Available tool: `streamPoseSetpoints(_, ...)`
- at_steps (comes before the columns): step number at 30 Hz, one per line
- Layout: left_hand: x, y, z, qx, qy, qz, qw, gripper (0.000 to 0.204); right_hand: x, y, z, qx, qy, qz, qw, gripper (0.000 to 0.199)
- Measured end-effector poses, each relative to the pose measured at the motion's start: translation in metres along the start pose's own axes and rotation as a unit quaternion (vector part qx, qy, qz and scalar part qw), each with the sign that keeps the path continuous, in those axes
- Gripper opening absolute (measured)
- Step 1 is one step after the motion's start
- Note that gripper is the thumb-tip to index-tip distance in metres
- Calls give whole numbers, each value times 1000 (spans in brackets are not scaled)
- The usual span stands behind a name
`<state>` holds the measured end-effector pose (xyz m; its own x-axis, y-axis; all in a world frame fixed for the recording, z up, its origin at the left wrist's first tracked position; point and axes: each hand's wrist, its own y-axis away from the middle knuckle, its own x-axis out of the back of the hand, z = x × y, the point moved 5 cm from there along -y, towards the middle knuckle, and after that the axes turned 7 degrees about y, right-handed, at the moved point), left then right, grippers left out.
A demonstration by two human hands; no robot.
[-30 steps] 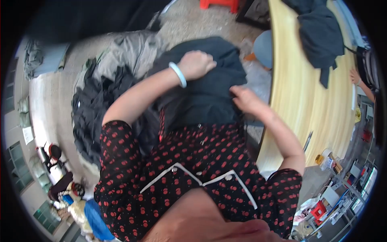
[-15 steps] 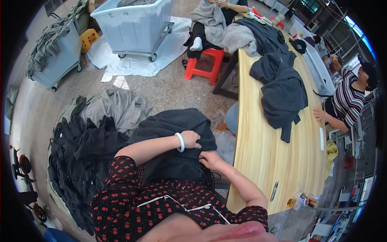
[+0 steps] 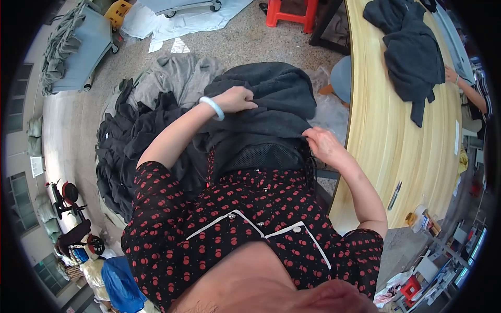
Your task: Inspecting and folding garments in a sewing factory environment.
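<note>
A dark grey knit garment [image 3: 271, 86] lies bunched across my lap. My left hand [image 3: 235, 99], below a pale bangle, rests on its upper left part with the fingers curled into the cloth. At the garment's right edge, my right hand [image 3: 324, 145] pinches the fabric between thumb and fingers. The cloth runs fairly taut between the two hands. Below it, a black mesh-like piece [image 3: 266, 156] shows against my waist.
Black garments [image 3: 141, 141] and light grey garments [image 3: 177, 78] are heaped to my left. A wooden table [image 3: 376, 130] stands at my right, bearing another dark garment [image 3: 415, 57] and a pen-like tool [image 3: 395, 195]. Beyond are a red stool [image 3: 290, 15] and a cart [image 3: 86, 47]. Another person's hand [image 3: 453, 75] is across the table.
My head view has tilted downward. My right hand has moved outward to the right, away from my left hand, and the garment between them is spread wider.
</note>
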<state>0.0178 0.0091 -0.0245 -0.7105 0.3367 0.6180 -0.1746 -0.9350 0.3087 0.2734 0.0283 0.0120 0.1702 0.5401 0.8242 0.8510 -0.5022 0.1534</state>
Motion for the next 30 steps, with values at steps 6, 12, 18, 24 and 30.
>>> streamPoseSetpoints(6, -27, -36, 72, -185, -196, 93, 959, 28, -12, 1, -14, 50, 11, -21, 998, 13)
streamPoseSetpoints(12, -105, -83, 89, -275, -341, -60, 897, 20, -10, 1, -11, 30, 37, 14, 999, 14)
streamPoseSetpoints(18, -123, -117, 90, -184, -397, -31, 899, 18, -6, 2, -3, 27, 48, 30, 998, 4)
streamPoseSetpoints(24, -5, -97, 128, -43, 317, 37, 947, 27, 95, -2, -31, 70, 57, 196, 977, 13)
streamPoseSetpoints(30, 22, -39, 145, -40, 584, -5, 811, 27, 117, -24, -43, 106, 88, 294, 946, 17)
